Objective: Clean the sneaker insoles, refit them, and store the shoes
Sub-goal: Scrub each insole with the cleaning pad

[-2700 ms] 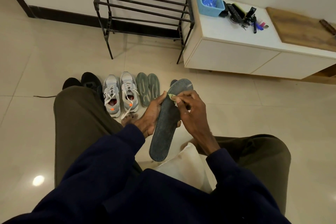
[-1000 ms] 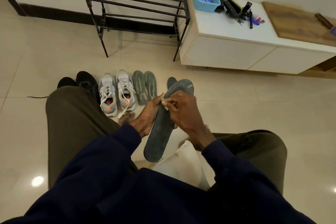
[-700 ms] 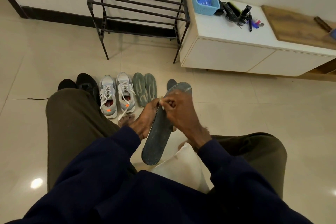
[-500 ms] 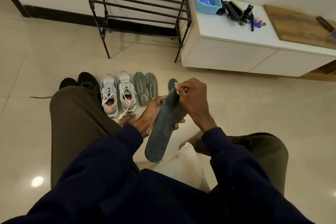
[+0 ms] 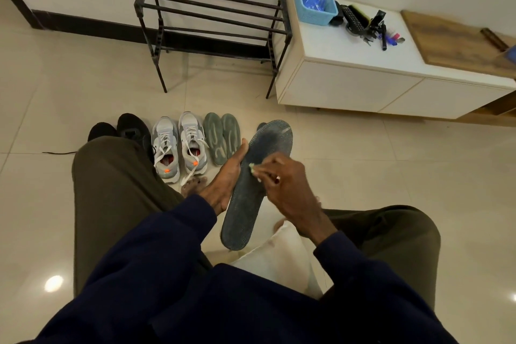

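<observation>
A dark grey insole point(image 5: 252, 204) stands tilted between my knees, toe end pointing away. My left hand point(image 5: 227, 176) grips its left edge from behind. My right hand point(image 5: 287, 190) pinches a small pale wipe point(image 5: 252, 168) against the middle of the insole's face. On the floor ahead lie two green-grey insoles point(image 5: 222, 138) side by side, with a pair of grey sneakers point(image 5: 178, 148) to their left. The tip of another dark insole point(image 5: 261, 126) peeks out behind the held one.
A pair of black shoes point(image 5: 125, 130) sits left of the sneakers, partly behind my left knee. A black shoe rack point(image 5: 212, 17) stands at the wall. Beside it is a white low cabinet point(image 5: 363, 75) with a blue basket point(image 5: 317, 3) and small tools.
My right hand has slid the wipe from the insole's toe end down to its middle. My left hand keeps its grip and the insole has tilted only slightly.
</observation>
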